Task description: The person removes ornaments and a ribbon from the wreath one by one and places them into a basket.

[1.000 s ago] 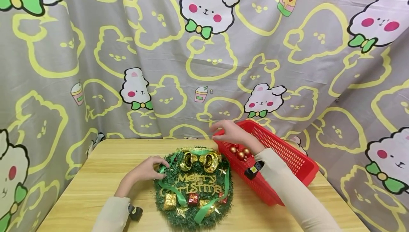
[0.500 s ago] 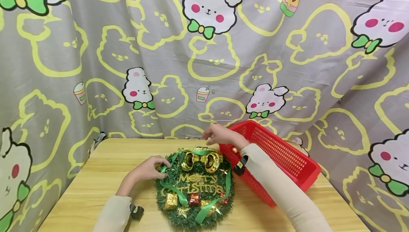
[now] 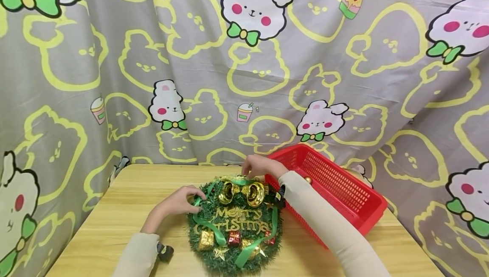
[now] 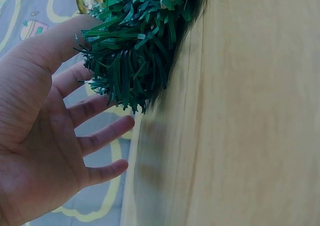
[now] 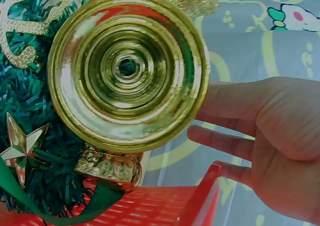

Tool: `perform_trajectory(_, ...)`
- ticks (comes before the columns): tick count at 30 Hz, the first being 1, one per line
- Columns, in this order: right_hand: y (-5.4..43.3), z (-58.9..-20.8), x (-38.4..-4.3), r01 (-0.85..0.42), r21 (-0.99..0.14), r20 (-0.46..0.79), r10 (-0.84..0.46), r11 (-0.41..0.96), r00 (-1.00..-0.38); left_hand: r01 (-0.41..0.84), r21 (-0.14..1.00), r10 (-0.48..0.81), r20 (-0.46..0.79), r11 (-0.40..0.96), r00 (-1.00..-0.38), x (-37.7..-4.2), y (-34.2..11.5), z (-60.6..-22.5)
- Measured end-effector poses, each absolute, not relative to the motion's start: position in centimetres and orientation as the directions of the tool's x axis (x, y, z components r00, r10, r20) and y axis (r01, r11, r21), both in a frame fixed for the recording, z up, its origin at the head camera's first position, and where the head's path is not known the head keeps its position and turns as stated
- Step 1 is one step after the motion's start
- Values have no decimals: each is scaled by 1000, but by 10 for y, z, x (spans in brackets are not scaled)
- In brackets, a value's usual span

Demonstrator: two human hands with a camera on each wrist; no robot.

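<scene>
A green tinsel Christmas wreath (image 3: 238, 258) lies on the table, with two gold bells (image 3: 255, 194) near its top and gold "Merry Christmas" lettering (image 3: 233, 225) across the middle. At its left edge my left hand (image 3: 177, 202) pinches the greenery between thumb and forefinger; in the left wrist view the other fingers (image 4: 107, 136) are spread apart. My right hand (image 3: 261, 166) reaches down to the top of the wreath. In the right wrist view its thumb (image 5: 232, 98) passes behind a bell, so whether it grips anything there I cannot tell.
A red perforated basket (image 3: 361, 188) stands slanted at the right, partly under the right sleeve (image 3: 317, 215). One gold ball (image 3: 307, 179) shows inside it. Behind the wooden table (image 3: 153, 173) hangs a grey patterned curtain (image 3: 206, 73).
My right hand has come from over the basket leftward and down to the wreath's top. Fewer gold balls now show past the right arm. The left hand stays at the wreath's edge.
</scene>
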State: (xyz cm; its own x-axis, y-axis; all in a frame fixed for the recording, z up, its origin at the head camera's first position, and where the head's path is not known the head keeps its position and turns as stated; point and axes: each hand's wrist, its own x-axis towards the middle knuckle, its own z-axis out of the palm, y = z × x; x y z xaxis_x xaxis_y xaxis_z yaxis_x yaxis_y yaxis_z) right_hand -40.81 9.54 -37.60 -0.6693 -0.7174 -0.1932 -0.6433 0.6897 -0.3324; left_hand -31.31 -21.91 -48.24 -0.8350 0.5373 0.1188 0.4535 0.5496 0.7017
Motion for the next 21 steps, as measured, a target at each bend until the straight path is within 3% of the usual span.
perform_trajectory(6,92,-381,-409,-657,-278,-239,-713,701,-659,452,696,534,116,558,-838,-313,-219,-482)
perform_trajectory(21,90,-380,-404,-610,-243,-271,-657,754,-704,450,686,533,107,572,-840,-312,-218,-481)
